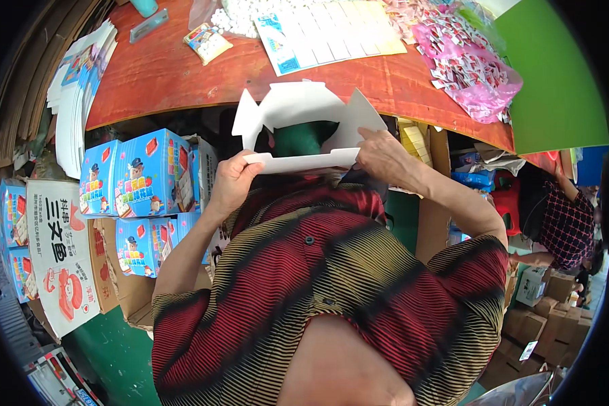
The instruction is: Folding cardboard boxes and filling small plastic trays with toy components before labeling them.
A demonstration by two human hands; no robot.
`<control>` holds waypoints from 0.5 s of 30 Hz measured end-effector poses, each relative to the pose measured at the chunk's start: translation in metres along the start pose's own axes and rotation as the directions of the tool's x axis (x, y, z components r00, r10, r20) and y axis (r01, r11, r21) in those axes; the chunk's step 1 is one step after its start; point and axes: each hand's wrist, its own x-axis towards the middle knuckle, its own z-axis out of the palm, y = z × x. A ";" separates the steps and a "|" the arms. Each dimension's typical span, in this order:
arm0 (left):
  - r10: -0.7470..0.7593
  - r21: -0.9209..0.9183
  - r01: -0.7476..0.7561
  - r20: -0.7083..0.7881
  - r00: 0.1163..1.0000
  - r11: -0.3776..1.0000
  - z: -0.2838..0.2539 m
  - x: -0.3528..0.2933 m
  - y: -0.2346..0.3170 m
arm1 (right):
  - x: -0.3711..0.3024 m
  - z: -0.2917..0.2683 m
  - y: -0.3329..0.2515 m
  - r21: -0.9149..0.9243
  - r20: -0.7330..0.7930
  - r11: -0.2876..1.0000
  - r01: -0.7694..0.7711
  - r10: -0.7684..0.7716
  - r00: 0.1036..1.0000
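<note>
Between my hands, over my lap, I hold a white cardboard box with its flaps standing up. It is open at both ends, and dark green shows through it. My left hand pinches the near left corner, thumb on top. On the near right side, my right hand grips the wall with its fingers closed round the edge. The box is just in front of the edge of the red wooden table.
Blue printed boxes are stacked in a carton at my left. On the table lie a small snack packet, a printed sheet and a pink bag of small sachets. A green panel stands at right; another person is beyond.
</note>
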 end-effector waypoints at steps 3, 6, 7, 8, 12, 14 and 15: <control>0.000 -0.265 -0.050 -0.187 0.982 0.963 0.020 0.008 -0.005 | -0.009 0.005 -0.001 0.259 -0.054 0.965 -0.048 0.064 0.996; -0.137 -0.344 0.067 -0.183 0.973 0.936 0.031 0.002 -0.012 | -0.005 0.004 -0.016 0.286 -0.060 0.937 -0.199 0.225 0.973; -0.162 -0.372 0.082 -0.190 0.968 0.925 0.032 0.001 -0.013 | -0.002 0.013 -0.020 0.325 -0.219 0.932 -0.160 0.239 0.946; -0.165 -0.371 0.084 -0.192 0.967 0.925 0.032 0.001 -0.012 | -0.004 0.017 -0.022 0.327 -0.220 0.932 -0.156 0.236 0.947; -0.304 -0.430 0.171 -0.261 0.916 0.886 0.031 -0.001 -0.006 | 0.001 0.031 -0.030 0.564 -0.453 0.821 -0.087 0.396 0.799; -0.399 -0.455 0.251 -0.265 0.878 0.854 0.032 -0.001 -0.005 | 0.008 0.039 -0.036 0.614 -0.531 0.789 -0.021 0.433 0.728; -0.381 -0.431 0.217 -0.343 0.858 0.876 0.034 0.001 -0.007 | 0.014 0.039 -0.042 0.637 -0.520 0.760 -0.124 0.543 0.659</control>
